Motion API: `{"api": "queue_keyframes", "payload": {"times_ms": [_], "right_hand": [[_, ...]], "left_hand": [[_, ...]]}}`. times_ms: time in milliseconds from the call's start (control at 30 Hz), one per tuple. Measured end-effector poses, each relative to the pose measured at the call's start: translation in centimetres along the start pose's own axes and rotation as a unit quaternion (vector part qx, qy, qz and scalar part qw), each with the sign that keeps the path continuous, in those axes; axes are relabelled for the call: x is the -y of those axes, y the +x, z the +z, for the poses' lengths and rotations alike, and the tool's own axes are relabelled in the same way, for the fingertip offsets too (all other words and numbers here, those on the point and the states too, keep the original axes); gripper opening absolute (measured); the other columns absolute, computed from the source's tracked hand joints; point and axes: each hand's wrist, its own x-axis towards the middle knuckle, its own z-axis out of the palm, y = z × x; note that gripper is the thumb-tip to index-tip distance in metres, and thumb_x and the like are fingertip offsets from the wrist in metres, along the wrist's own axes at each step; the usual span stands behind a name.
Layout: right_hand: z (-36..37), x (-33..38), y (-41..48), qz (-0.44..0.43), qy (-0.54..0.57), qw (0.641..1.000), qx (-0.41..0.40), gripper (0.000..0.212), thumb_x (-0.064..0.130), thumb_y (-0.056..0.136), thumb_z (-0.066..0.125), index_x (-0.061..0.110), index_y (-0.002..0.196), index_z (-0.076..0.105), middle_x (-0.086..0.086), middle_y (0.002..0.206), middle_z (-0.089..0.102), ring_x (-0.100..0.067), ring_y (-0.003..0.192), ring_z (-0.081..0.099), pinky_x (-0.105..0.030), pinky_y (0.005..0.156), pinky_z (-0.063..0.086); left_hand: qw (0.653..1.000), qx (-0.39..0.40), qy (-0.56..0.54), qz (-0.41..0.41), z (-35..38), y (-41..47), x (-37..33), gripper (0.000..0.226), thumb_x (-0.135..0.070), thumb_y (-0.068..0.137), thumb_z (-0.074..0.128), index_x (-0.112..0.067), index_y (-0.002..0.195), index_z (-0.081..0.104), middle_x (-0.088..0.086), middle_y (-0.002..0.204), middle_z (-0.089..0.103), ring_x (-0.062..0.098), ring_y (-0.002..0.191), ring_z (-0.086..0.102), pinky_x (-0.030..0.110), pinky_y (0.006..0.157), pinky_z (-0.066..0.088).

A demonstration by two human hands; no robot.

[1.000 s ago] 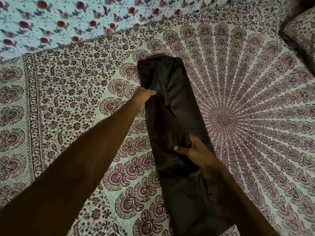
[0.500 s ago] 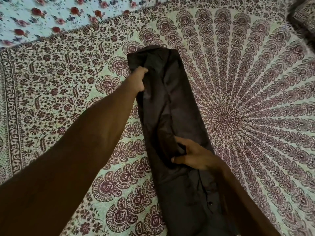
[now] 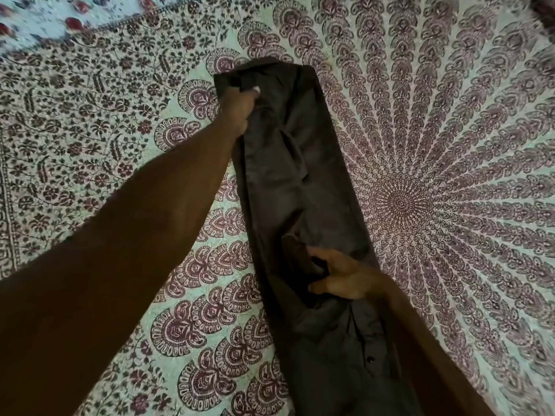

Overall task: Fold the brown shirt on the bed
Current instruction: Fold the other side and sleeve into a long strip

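The brown shirt (image 3: pixel 303 187) lies on the bed as a long narrow strip, running from the upper middle down to the bottom edge. Small dark buttons show on its near part. My left hand (image 3: pixel 238 108) is stretched out to the strip's far left corner and grips the cloth there, fingers curled into it. My right hand (image 3: pixel 339 279) holds a fold of the shirt near the strip's middle, thumb and fingers pinching bunched cloth. The fingertips of both hands are partly buried in the fabric.
The bed is covered by a mandala-print sheet (image 3: pixel 450 175) in maroon and pale green, its centre just right of the shirt. A white cloth with red flowers (image 3: pixel 69 16) lies beyond the sheet's far left border. A dark patterned pillow corner (image 3: pixel 545 7) shows at top right.
My left hand has slid along the shirt's left edge from the middle up to the far corner. My right hand stays on the fold at the middle. The view has tilted a little downward.
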Motion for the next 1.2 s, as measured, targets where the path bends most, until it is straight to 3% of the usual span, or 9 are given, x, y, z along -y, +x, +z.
{"api": "queue_keyframes", "payload": {"times_ms": [167,267,367,467,600,733,867,1000,1200], "right_hand": [[0.0,0.0,-0.1,-0.002,0.008,1.000,-0.019,0.068,0.001,0.075,0.072,0.042,0.125,0.052,0.007,0.126,0.063,-0.008,0.118,0.057,-0.024,0.104,0.044],[0.1,0.2,-0.7,0.001,0.039,0.999,-0.038,0.068,0.007,0.070,0.072,0.046,0.124,0.054,0.007,0.125,0.064,-0.008,0.117,0.058,-0.030,0.105,0.045],[0.2,0.6,-1.8,-0.001,0.034,0.998,-0.049,0.068,0.001,0.076,0.072,0.047,0.122,0.051,0.011,0.123,0.064,-0.002,0.115,0.057,-0.015,0.097,0.042],[0.6,1.2,-3.2,-0.007,0.050,0.996,-0.072,0.067,-0.002,0.078,0.070,0.043,0.124,0.048,0.025,0.109,0.060,0.011,0.101,0.056,0.003,0.081,0.036],[1.0,2.5,-5.9,-0.043,0.069,0.988,-0.129,0.060,-0.011,0.076,0.064,0.024,0.124,0.054,0.017,0.110,0.063,0.010,0.099,0.058,-0.003,0.083,0.041],[2.1,2.9,-7.1,-0.039,0.054,0.984,-0.164,0.075,-0.002,0.077,0.064,0.021,0.145,0.040,0.009,0.125,0.060,-0.005,0.111,0.059,-0.018,0.089,0.050],[3.9,-0.2,-4.7,0.121,-0.018,0.984,-0.128,0.068,0.018,0.076,0.068,0.024,0.140,0.047,0.000,0.123,0.062,-0.018,0.111,0.060,-0.019,0.081,0.046],[5.3,-2.2,-3.2,0.157,0.212,0.951,-0.162,0.040,0.025,0.076,0.077,0.015,0.113,0.069,-0.004,0.104,0.073,-0.021,0.097,0.069,-0.037,0.092,0.055],[4.3,-2.1,-4.3,0.146,0.430,0.880,-0.138,0.040,0.024,0.075,0.080,0.007,0.109,0.070,-0.015,0.102,0.074,-0.032,0.096,0.071,-0.046,0.093,0.054]], "left_hand": [[0.994,0.062,-0.033,-0.087,-0.2,-0.6,0.5,0.019,-0.018,0.096,0.050,-0.014,0.112,0.059,0.004,0.092,0.061,0.014,0.067,0.058,0.019,0.042,0.047],[0.995,0.045,-0.070,-0.062,-0.1,-1.1,1.4,0.030,-0.018,0.097,0.048,-0.012,0.126,0.053,0.007,0.100,0.061,0.015,0.068,0.059,0.021,0.051,0.050],[0.994,0.043,-0.098,-0.037,-0.3,-2.3,1.8,0.042,-0.018,0.092,0.055,-0.014,0.132,0.047,0.009,0.118,0.064,0.021,0.084,0.065,0.037,0.071,0.058],[0.994,0.039,0.086,0.057,-1.0,-5.2,1.9,0.083,-0.028,0.081,0.067,-0.019,0.148,0.018,0.016,0.143,0.041,0.032,0.122,0.050,0.045,0.105,0.044],[0.852,-0.046,0.425,0.302,-1.7,-12.8,3.9,0.083,-0.030,0.079,0.070,-0.028,0.148,0.023,0.011,0.149,0.027,0.038,0.133,0.034,0.054,0.103,0.037],[0.755,0.053,0.563,0.332,-1.8,-13.9,7.3,0.064,-0.035,0.090,0.056,-0.028,0.148,0.029,0.007,0.156,0.024,0.034,0.144,0.019,0.056,0.114,0.020],[0.772,0.125,0.567,0.258,-2.1,-12.9,9.0,0.071,-0.040,0.094,0.049,-0.030,0.153,0.011,0.005,0.160,0.018,0.033,0.147,0.013,0.056,0.116,0.015],[0.830,0.097,0.491,0.247,-2.2,-12.3,8.2,0.076,-0.037,0.093,0.052,-0.024,0.154,0.007,0.010,0.159,0.021,0.035,0.147,0.014,0.058,0.115,0.017],[0.798,0.092,0.543,0.246,-2.9,-10.0,7.1,0.077,-0.054,0.093,0.046,-0.023,0.154,0.012,0.006,0.162,0.008,0.036,0.148,-0.001,0.060,0.116,0.008]]}}
